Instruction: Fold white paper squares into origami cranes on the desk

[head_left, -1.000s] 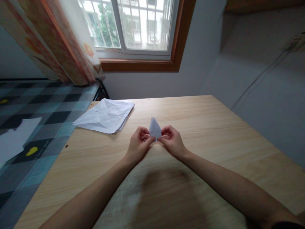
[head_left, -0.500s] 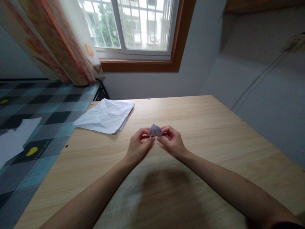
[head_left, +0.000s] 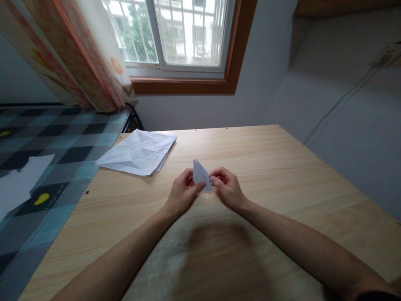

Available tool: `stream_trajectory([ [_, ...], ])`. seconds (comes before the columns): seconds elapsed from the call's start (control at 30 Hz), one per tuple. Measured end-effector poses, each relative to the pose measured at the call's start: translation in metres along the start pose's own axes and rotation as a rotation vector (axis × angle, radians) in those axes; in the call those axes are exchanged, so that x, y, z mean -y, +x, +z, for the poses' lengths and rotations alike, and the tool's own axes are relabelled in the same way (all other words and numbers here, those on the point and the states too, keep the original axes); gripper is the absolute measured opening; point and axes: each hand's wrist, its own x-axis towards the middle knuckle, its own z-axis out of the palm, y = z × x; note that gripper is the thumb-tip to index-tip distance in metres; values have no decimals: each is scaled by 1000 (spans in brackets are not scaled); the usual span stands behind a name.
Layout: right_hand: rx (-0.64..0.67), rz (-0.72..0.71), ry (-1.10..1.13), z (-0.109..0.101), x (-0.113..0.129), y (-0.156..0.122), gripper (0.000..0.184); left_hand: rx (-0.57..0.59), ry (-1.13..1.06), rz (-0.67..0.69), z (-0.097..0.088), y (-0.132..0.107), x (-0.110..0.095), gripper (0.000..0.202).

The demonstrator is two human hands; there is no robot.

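A small folded white paper piece (head_left: 200,174) stands pointed upward between my two hands, just above the wooden table (head_left: 282,175). My left hand (head_left: 181,193) pinches its left lower edge with thumb and curled fingers. My right hand (head_left: 226,187) pinches its right lower edge, fingers curled inward. Both hands meet at the middle of the table.
A stack of creased white paper sheets (head_left: 138,151) lies at the table's far left. A checkered bed cover (head_left: 37,167) with a white sheet (head_left: 19,184) on it borders the table on the left. Grey walls stand behind and to the right, a window (head_left: 175,33) above.
The folded paper was tipped down flat between the fingers half a second ago; now it stands upright again, leaning slightly left. My hands stayed in place.
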Motion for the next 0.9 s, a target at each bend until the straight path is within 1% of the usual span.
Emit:
stream_trajectory([
  [0.07, -66, -29, -1, 0, 0, 0, 12, 28, 36, 2, 0, -1, 0, 28],
  [0.17, -115, -90, 1, 0, 0, 0, 25, 82, 78, 2, 0, -2, 1, 34],
  [0.33, -94, -141, -48, 0, 1, -1, 31, 145, 57, 12, -1, -2, -1, 42],
  [0.47, -38, -157, -58, -3, 1, 1, 36, 191, 63, -14, -2, -2, -3, 45],
  [0.57, -23, -166, -48, -6, 1, 2, 31, 187, 75, -39, -2, -2, -4, 44],
  [0.7, -52, -186, -76, -7, 1, 3, 25, 156, 114, -51, -2, -2, -6, 44],
  [0.83, -102, -167, -81, -7, 1, 3, 24, 137, 125, -30, -3, -1, -4, 41],
  [0.9, -98, -163, -76, -8, 2, 3, 19, 135, 136, -22, -4, 0, -2, 41],
])
